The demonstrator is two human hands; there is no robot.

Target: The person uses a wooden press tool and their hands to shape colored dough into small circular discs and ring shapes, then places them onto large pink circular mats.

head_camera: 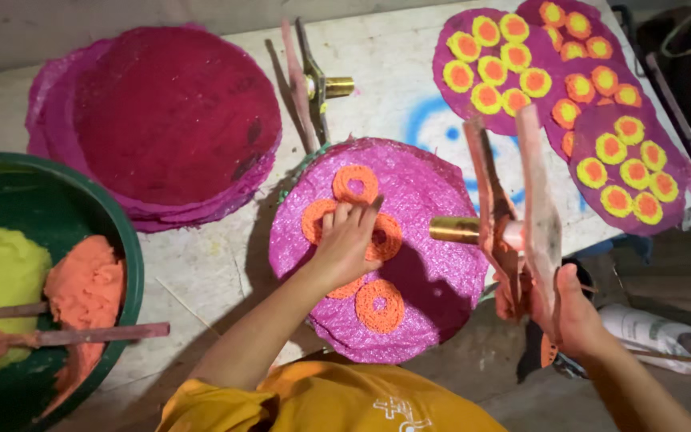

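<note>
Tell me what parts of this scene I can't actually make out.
Head view:
- Orange dough rings under the left hand: partly covered by it.
- Green bowl of yellow and orange dough: cut off by the left edge.
- Right hand holding the wooden hand press: grip hidden behind the handles.

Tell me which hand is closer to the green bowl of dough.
Left. The left hand rests on the orange rings, right of the green bowl. The right hand holds the press tool farther right.
</note>
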